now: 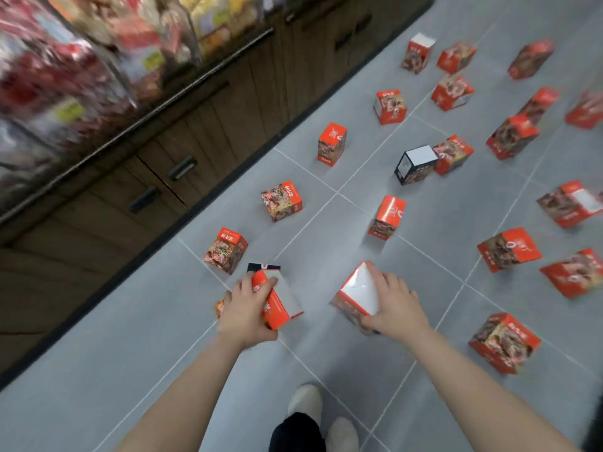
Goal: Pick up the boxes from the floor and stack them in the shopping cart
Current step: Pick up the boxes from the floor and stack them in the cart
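Left hand (245,309) fingers wrapped on a red box (277,305), 9 o'clock of right hand (393,305), clamped on white-faced box (357,296). Loose boxes (386,216) toward 12-3 o'clock. Cart unseen; keep both level, firm.

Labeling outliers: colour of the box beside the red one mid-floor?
Black sides, white top; head view.

Even, bright overhead light, soft shadows under the boxes (281,201). Motion blur smears the shelves (65,70) and right edge; wide-angle bending throughout.
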Action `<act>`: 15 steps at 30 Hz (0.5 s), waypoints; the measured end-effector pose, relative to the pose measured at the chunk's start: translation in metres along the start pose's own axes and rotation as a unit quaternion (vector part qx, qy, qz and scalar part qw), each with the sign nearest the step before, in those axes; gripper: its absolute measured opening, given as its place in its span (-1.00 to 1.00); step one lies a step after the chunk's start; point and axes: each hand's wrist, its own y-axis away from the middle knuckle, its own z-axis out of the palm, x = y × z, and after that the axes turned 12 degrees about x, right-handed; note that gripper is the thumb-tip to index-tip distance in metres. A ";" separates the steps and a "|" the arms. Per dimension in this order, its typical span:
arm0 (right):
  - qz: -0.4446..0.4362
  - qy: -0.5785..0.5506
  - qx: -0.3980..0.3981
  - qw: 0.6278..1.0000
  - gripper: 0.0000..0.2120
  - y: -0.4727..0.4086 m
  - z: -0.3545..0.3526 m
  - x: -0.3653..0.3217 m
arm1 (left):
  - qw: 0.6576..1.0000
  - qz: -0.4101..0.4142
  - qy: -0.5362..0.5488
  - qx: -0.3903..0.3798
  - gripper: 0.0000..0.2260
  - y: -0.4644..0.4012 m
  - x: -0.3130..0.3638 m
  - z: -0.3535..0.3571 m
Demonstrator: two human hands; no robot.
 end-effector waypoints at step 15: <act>-0.148 -0.072 0.031 0.986 0.05 0.109 -0.208 -0.144 | 0.979 -0.111 0.017 0.168 -0.03 0.157 0.012 -0.283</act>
